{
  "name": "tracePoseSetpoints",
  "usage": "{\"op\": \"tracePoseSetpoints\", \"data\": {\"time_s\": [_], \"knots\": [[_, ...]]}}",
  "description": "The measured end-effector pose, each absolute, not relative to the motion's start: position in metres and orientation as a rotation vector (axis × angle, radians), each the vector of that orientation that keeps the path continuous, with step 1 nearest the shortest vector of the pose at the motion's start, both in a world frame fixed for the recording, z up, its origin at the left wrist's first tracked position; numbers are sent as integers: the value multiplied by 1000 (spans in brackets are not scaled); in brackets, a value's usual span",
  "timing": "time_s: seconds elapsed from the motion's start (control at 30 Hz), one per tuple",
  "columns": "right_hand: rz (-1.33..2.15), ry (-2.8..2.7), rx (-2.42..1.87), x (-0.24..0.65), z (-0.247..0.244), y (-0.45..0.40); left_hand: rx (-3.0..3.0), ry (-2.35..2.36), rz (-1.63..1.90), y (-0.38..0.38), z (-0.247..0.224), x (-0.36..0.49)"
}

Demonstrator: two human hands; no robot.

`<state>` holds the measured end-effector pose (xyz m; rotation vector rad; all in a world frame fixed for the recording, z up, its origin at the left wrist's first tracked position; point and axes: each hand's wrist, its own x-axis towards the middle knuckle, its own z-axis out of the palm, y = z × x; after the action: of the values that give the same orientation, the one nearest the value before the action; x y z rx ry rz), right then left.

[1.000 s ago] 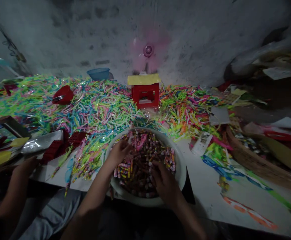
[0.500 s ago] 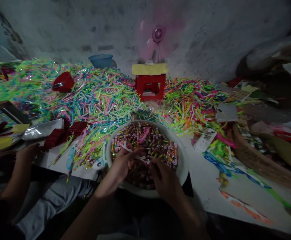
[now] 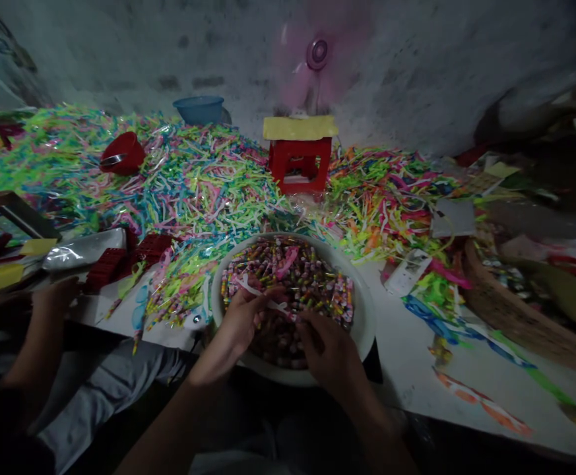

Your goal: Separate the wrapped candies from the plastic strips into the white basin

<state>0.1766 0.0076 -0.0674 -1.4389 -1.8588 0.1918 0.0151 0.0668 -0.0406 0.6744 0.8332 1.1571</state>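
Note:
Over a wide pale basin [image 3: 367,330] my left hand [image 3: 238,323] is closed, its fingers pinching a thin white plastic strip [image 3: 278,306]. At the other end of that strip, my right hand [image 3: 324,349] is closed with thumb and fingertips together. Something small may sit at those fingertips, too dim to make out. Short, multicoloured patterned sticks [image 3: 337,297] fill the basin below both hands. On top of them lies a pink curled piece [image 3: 288,262].
Heaps of coloured plastic strips [image 3: 208,171] cover the table behind. A red stool [image 3: 300,165] stands before a spinning pink fan [image 3: 317,53]. Red scoop [image 3: 123,154], blue bowl [image 3: 199,109] and white power strip [image 3: 409,272] lie around. At left is another person's arm [image 3: 40,343].
The camera view has shifted slightly, so the background sits a little higher. Both hands keep nearly the same pose on the white strip.

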Motion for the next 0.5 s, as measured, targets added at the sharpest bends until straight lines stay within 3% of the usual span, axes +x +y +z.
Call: {"op": "tracePoseSetpoints", "data": {"time_s": [0.5], "knots": [[289, -1860, -1379, 181, -67, 9, 692, 855, 1139, 67, -33, 16]]}}
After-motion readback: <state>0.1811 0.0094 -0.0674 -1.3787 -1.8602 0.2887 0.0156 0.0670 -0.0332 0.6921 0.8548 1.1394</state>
